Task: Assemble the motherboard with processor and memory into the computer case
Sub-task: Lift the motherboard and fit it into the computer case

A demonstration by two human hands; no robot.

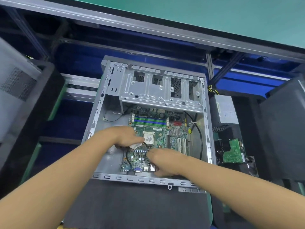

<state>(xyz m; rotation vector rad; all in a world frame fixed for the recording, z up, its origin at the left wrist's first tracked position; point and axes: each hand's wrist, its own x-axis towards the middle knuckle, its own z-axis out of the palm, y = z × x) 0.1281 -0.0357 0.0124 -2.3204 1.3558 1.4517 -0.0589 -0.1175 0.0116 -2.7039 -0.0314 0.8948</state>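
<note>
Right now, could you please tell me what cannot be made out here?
Head view only:
- Near-right corner of the motherboard: covered by the right hand.
- End of the black cable: hidden in the left hand.
- Print on the power supply: too small, blurred.

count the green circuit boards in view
2. One motherboard lies inside the open case; a second board lies outside the case, to its right. Others may be hidden.
</note>
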